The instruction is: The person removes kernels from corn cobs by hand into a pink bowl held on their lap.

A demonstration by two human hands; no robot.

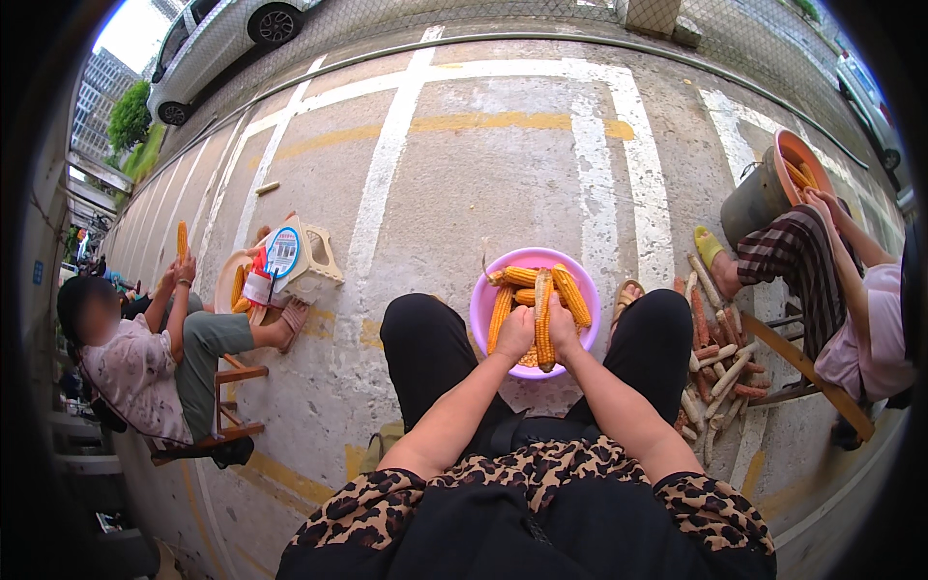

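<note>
Between my knees stands a pink plastic basin (480, 319) with several dried yellow corn cobs (502, 312) and loose kernels inside. Above it my left hand (516, 333) and my right hand (561, 326) hold one ear of corn (543, 312) upright from both sides. Part of this ear, near its upper end, shows a pale face with few kernels. The fingers of both hands are partly hidden behind it.
Stripped cobs (718, 377) lie heaped beside my right leg. A person (863, 304) at right has an orange basin (823, 161) by a dark bucket (750, 196). Another person (138, 362) at left holds corn near a beige plastic stool (319, 257). One cob (267, 188) lies farther off.
</note>
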